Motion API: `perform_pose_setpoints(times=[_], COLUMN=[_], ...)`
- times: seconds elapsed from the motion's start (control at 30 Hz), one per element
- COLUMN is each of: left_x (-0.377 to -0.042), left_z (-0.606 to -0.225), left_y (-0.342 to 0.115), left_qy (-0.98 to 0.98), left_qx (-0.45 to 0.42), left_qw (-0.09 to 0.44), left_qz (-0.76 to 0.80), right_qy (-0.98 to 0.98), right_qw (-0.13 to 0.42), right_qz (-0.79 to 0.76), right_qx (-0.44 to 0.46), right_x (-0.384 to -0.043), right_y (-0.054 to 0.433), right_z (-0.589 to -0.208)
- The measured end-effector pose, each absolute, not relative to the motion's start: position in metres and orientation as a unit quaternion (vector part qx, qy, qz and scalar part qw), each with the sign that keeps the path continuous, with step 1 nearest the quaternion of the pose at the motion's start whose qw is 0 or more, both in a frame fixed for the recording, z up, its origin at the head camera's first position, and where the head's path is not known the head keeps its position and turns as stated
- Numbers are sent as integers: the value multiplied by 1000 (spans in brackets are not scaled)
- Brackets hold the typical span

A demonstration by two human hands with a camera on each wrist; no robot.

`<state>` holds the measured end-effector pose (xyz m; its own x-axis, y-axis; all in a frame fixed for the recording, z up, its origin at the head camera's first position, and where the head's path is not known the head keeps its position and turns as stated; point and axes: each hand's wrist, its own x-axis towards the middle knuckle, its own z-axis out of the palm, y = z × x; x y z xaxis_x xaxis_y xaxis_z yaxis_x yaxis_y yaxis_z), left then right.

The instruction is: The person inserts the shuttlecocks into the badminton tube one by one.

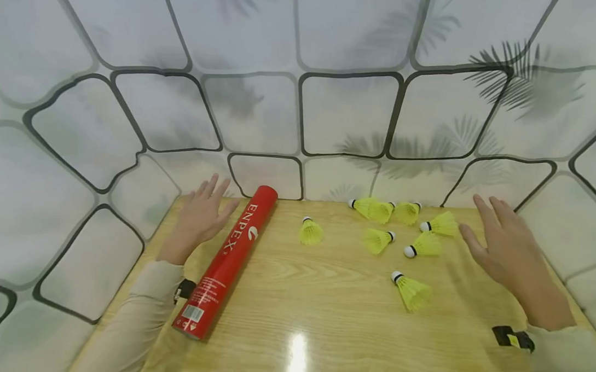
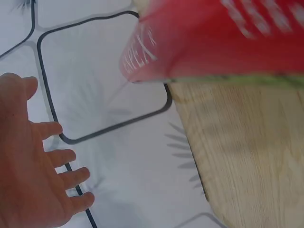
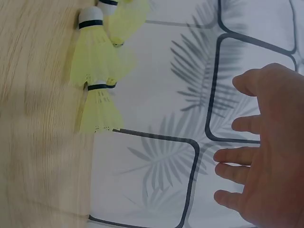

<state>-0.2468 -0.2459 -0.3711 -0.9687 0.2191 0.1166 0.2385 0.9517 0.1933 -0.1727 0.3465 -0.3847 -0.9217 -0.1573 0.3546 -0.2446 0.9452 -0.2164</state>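
Observation:
In the head view a long red shuttlecock tube with white lettering lies slantwise on the wooden table. My left hand, fingers extended, is just left of its upper half and holds nothing; the left wrist view shows the tube beyond the spread fingers. On the far right my right hand is also empty, its fingers straight, beside a yellow shuttlecock with a white cork. Another yellow shuttlecock lies a little nearer. In the right wrist view the shuttlecocks appear apart from the hand.
Several more yellow shuttlecocks lie scattered: one shuttlecock right of the tube, one shuttlecock nearest the front, others along the back edge. A patterned wall covering rises behind the table and on both sides.

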Motion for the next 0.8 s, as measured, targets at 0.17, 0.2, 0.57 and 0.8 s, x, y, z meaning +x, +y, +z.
perform_pose_setpoints(times=[0.17,0.2,0.57,0.8], left_x=[-259,-262,-276,-289], left_z=[-378,-380,-408,-418], left_y=[-224,-221,-190,-168], left_qy=[-984,-984,-973,-968], left_qx=[-115,-113,-79,-16], left_qw=[25,17,-63,-96], left_qz=[-134,-139,-208,-232], right_qy=[-956,-952,-930,-937], right_qw=[202,205,190,153], right_qz=[190,207,304,301], right_qx=[95,92,78,84], right_x=[-160,-159,-165,-178], right_y=[349,349,338,331], right_z=[-393,-395,-414,-434])
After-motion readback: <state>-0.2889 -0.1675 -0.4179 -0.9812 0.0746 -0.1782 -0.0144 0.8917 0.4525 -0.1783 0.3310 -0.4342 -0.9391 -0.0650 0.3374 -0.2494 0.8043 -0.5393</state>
